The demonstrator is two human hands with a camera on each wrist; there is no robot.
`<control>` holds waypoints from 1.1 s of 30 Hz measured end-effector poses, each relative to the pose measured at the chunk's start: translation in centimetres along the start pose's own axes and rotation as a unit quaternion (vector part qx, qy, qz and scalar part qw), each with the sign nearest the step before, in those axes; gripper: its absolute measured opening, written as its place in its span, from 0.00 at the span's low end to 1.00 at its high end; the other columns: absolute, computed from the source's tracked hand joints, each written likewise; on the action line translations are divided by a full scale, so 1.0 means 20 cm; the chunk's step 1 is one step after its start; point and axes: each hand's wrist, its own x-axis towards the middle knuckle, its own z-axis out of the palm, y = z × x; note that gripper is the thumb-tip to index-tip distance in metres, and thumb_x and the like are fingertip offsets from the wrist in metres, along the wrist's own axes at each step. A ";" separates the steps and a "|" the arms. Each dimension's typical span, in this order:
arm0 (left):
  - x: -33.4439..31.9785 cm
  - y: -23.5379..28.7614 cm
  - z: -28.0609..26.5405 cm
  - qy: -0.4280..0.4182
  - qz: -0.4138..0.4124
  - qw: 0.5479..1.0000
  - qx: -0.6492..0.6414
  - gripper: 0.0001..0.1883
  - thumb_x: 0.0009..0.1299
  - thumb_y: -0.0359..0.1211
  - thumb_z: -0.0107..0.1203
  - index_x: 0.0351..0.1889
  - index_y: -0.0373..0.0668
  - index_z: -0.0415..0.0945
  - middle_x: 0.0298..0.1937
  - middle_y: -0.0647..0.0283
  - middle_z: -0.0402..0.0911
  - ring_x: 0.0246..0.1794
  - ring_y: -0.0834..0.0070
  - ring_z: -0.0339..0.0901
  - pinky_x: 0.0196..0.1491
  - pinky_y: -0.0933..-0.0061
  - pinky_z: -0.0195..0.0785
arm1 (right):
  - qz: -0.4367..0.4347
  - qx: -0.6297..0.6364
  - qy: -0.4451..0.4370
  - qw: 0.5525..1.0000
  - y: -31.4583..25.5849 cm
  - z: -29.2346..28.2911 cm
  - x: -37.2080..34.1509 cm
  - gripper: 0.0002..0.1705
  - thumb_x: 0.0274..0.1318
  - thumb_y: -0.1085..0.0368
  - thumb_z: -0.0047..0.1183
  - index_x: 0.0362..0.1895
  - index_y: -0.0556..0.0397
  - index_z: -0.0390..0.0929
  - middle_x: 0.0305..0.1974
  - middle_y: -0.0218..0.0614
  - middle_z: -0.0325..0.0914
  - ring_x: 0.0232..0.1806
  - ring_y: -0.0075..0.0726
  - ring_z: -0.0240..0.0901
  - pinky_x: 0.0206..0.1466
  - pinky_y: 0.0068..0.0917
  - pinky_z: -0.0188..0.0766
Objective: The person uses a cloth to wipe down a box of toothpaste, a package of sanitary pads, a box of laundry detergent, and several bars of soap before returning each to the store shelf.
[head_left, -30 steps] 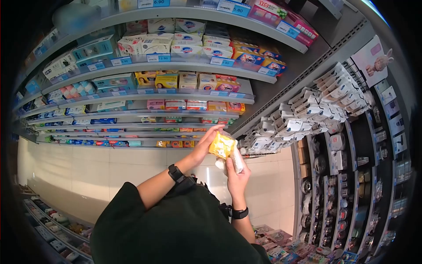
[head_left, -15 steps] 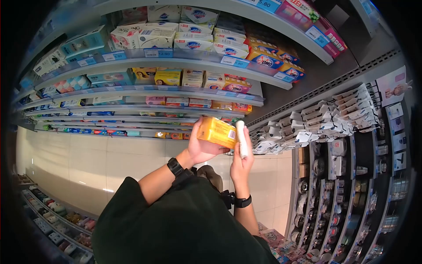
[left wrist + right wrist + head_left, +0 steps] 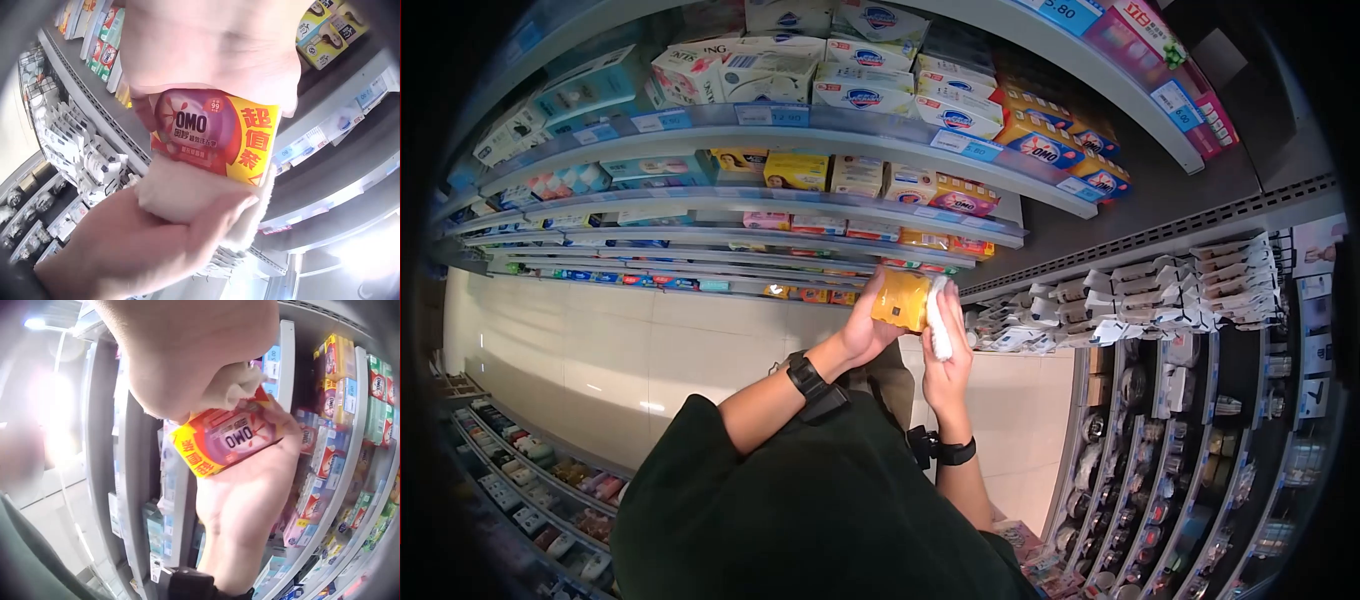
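Observation:
My left hand [image 3: 863, 326] grips a yellow, red and purple OMO soap pack [image 3: 900, 300] in front of my chest. In the left wrist view the pack's printed front [image 3: 200, 131] shows, with the left palm covering its upper edge. My right hand [image 3: 949, 368] holds a folded white cloth [image 3: 940, 322] against the pack's right side. The right thumb [image 3: 228, 212] lies over the cloth there. From the right wrist, the right hand hides most of the cloth [image 3: 234, 387], and the left hand [image 3: 250, 494] supports the pack from the other side.
Shelves of boxed soaps [image 3: 865, 90] with a price-tag rail [image 3: 770, 116] stand ahead. White packets [image 3: 1140, 295] hang on hooks at the right, beside racks of small goods [image 3: 1170, 450]. Another shelf [image 3: 530, 490] stands at lower left, and pale floor tiles [image 3: 650, 350] lie below.
The soap pack has been turned in my hands, from a barcoded side up half a second ago to another yellow side now. The cloth stays at its right. The head view has shifted over the shelves.

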 end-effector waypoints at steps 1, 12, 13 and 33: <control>0.01 0.02 -0.02 -0.026 -0.019 0.999 0.015 0.39 0.83 0.65 0.31 0.73 0.43 0.68 0.70 0.58 0.76 0.71 0.64 0.73 0.73 0.55 0.65 | 0.033 0.028 0.015 0.999 0.06 0.00 0.01 0.29 0.72 0.70 0.52 0.74 0.60 0.70 0.79 0.53 0.61 0.84 0.53 0.52 0.83 0.45 0.48; 0.25 0.20 0.00 -0.107 -0.076 0.879 0.458 0.27 0.87 0.50 0.45 0.75 0.43 0.63 0.64 0.62 0.72 0.61 0.74 0.73 0.63 0.66 0.70 | 0.352 0.535 0.061 0.766 0.55 0.06 0.03 0.25 0.79 0.51 0.44 0.71 0.47 0.70 0.63 0.37 0.78 0.56 0.40 0.81 0.48 0.40 0.83; 0.27 0.27 0.06 -0.123 -0.084 0.840 0.522 0.29 0.83 0.50 0.52 0.73 0.42 0.65 0.63 0.60 0.73 0.61 0.71 0.74 0.63 0.65 0.70 | 0.400 0.524 0.074 0.748 0.55 0.06 0.06 0.25 0.78 0.46 0.43 0.66 0.47 0.73 0.56 0.37 0.81 0.49 0.40 0.82 0.38 0.38 0.80; 0.51 0.32 -0.26 -0.115 0.147 0.663 0.725 0.43 0.57 0.39 0.81 0.67 0.34 0.71 0.58 0.47 0.81 0.58 0.53 0.81 0.62 0.57 0.74 | 0.496 0.371 0.143 0.772 0.57 0.16 0.21 0.22 0.76 0.59 0.54 0.64 0.61 0.74 0.56 0.43 0.83 0.56 0.37 0.83 0.62 0.35 0.80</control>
